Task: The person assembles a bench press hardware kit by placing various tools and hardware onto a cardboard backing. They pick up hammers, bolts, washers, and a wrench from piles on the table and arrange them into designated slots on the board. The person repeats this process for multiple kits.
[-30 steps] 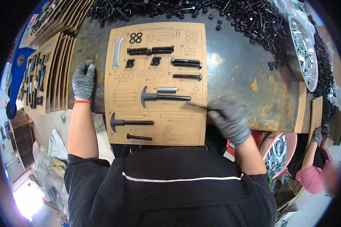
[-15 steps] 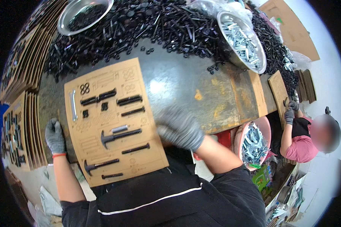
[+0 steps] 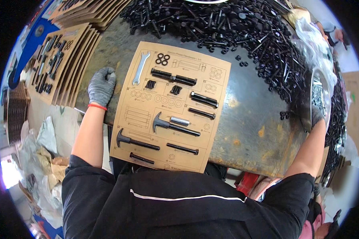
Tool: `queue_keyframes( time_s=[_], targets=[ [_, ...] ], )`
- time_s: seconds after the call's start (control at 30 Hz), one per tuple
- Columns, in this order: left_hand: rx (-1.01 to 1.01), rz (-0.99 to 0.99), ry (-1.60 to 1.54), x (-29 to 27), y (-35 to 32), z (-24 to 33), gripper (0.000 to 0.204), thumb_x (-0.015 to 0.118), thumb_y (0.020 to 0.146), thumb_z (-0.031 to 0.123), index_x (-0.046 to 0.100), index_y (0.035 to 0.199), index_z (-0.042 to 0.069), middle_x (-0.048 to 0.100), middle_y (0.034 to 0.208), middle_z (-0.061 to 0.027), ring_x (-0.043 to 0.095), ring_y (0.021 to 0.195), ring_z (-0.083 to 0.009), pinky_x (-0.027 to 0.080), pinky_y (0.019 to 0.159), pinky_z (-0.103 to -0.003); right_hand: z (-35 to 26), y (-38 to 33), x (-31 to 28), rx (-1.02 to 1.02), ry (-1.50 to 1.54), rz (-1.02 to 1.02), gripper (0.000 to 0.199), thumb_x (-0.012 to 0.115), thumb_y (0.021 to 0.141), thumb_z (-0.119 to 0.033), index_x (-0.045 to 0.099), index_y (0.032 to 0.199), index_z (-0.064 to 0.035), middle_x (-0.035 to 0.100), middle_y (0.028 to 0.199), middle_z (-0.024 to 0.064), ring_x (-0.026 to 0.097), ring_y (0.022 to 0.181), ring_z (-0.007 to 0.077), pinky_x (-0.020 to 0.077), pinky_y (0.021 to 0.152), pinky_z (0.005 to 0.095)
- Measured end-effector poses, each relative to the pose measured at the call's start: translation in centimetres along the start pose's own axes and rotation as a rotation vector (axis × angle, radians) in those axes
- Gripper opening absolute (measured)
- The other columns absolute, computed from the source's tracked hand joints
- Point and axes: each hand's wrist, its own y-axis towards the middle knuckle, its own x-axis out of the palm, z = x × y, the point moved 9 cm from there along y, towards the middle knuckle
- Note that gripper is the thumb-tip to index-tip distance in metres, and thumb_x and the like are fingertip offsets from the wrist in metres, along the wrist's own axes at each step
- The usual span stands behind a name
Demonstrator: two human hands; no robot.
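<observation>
Once mid-card, right hand [image 3: 310, 115] at bowl [image 3: 322, 91].

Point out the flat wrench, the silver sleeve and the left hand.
flat wrench [image 3: 141, 69]: head view, mid-shaft.
silver sleeve [image 3: 180, 121]: head view, middle of barrel.
left hand [image 3: 101, 85]: head view, back of the grey glove.

Card [image 3: 175, 107] on table [image 3: 251, 119], bolt heap [image 3: 235, 28] behind

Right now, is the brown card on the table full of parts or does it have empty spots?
Partly filled. The cardboard card holds a silver wrench and black bolts, but several printed outlines sit bare.
</observation>
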Motion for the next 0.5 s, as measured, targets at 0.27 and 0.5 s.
queue_keyframes(
  time_s=[0.27,0.5],
  targets=[
    [0.016,-0.019,0.133,-0.8,0.2,3.1,0.02,0.059,0.081,0.025,0.067,0.094,0.011,0.066,0.088,-0.0153,0.063,0.083,-0.0348,0.05,0.073,-0.041,2.3,2.3,0.2,-0.071,0.455,-0.191,0.036,0.067,0.086,-0.029,0.067,0.109,-0.0012,0.068,0.105,0.011,0.061,0.098,0.022,0.046,0.089,0.0336],
    [-0.034,-0.115,0.123,-0.8,0.5,3.7,0.025,0.064,0.083,0.028,0.067,0.101,0.011,0.067,0.093,-0.013,0.064,0.088,-0.0294,0.051,0.08,-0.037,-27.3,-25.2,-3.9,-0.485,0.728,0.006,0.024,0.067,0.087,-0.016,0.067,0.108,-0.0048,0.067,0.101,0.0036,0.058,0.095,0.0143,0.0447,0.09,0.0295]
  ],
)
